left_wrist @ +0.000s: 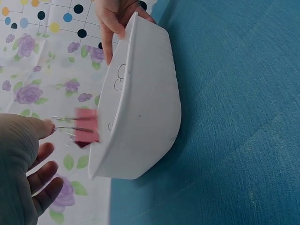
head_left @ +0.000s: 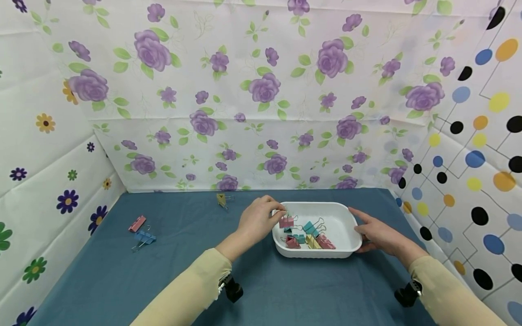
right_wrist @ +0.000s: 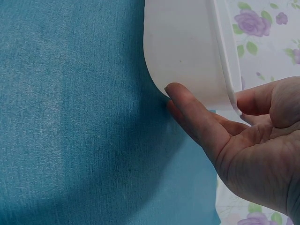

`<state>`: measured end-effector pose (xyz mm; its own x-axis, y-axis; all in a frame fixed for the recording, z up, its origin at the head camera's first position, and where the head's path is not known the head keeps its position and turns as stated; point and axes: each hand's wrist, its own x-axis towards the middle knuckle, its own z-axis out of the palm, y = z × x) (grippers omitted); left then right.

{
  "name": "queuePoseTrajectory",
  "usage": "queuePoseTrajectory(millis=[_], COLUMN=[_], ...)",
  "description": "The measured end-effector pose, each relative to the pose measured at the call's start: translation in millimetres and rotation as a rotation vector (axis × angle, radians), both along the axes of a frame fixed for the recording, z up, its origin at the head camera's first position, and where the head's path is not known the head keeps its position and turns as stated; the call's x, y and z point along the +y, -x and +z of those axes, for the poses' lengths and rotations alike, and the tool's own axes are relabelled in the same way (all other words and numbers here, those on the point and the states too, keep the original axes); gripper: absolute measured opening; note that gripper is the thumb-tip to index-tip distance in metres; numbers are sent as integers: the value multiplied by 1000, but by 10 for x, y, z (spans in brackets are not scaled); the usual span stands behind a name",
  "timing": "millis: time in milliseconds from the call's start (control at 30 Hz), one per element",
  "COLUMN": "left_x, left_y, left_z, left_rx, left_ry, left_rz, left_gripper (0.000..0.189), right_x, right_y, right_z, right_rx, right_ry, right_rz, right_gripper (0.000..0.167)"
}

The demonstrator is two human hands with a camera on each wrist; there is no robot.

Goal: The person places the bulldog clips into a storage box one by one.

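My left hand [head_left: 261, 215] pinches a pink binder clip [left_wrist: 86, 124] by its wire handles, over the left end of a white tray [head_left: 346, 233]. The clip looks slightly blurred in the left wrist view. Inside the tray lie several binder clips: a teal clip [head_left: 311, 228], a yellow clip [head_left: 312, 242], a pink clip [head_left: 326, 242] and others. At the tray's right end my right hand [head_left: 379, 233] holds the wall and rim, as the right wrist view shows with its fingers [right_wrist: 197, 110] against the outside.
On the blue cloth [head_left: 183, 280] at the left lie a red-pink binder clip [head_left: 137, 223] and a blue binder clip [head_left: 145, 237]. A yellow binder clip [head_left: 221, 200] sits near the back edge. Patterned sheets [head_left: 244, 149] stand behind and at both sides.
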<state>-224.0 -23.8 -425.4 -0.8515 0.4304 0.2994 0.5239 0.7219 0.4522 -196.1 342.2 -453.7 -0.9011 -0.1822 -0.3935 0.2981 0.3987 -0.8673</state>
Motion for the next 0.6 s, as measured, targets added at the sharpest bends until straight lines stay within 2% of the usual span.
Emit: queuePoseTrajectory(millis=[200,600], left_x=[-20,-79], left_y=[2,8], left_z=[12,43], left_rx=[-16,1], left_ry=[-13,-34], left_rz=[2,5], left_gripper=[32,36], right_x=[0,-2], right_y=[7,10], right_z=[0,-2], right_rx=[-2,-9], right_ry=[1,-4], right_rz=[-1,-4], right_gripper=[71,72])
